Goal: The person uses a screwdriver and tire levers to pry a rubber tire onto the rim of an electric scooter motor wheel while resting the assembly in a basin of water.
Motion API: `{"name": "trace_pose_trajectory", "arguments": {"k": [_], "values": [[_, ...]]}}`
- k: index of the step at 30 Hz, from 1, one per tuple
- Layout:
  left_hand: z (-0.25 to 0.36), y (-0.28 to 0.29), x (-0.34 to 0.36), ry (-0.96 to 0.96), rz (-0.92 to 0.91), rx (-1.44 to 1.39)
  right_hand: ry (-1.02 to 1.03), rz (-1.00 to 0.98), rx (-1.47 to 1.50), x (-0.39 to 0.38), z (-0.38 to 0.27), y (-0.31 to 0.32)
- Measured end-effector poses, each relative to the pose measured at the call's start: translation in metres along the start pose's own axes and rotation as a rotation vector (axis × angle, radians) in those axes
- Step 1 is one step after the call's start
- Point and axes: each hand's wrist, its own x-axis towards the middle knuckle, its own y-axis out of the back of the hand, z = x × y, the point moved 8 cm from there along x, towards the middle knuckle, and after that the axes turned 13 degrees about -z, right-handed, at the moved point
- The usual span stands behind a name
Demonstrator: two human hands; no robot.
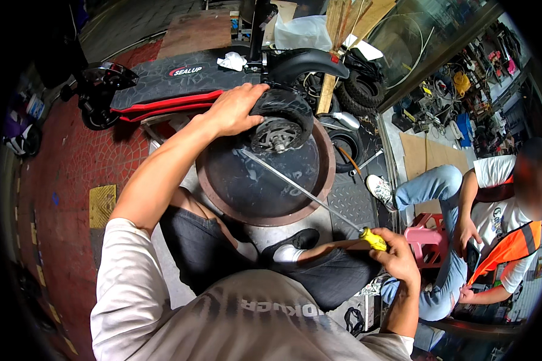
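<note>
At the basin's (pixel 326 174) far side, the wheel (pixel 282 128) should be heavy, its tyre (pixel 299 110) firm and the best hold, where the left grip (pixel 238 110) clasps it; the screwdriver (pixel 314 198) slants across the basin, likely light and stiff, best held by the handle (pixel 373 239), where the right grip (pixel 400 256) is closed.

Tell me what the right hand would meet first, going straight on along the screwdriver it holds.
Probably the rim of the brown basin, where the shaft of the screwdriver crosses it; height is hard to judge, so the right hand might pass above.
</note>
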Motion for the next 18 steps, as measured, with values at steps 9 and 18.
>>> {"name": "trace_pose_trajectory", "arguments": {"k": [9, 18], "values": [[0.011, 0.001, 0.016, 0.06, -0.075, -0.114, -0.001, 0.077, -0.015, -0.017, -0.038, -0.026], [-0.012, -0.02, -0.008, 0.138, -0.237, -0.295, 0.223, 0.195, 0.08, -0.03, -0.068, -0.023]]}}
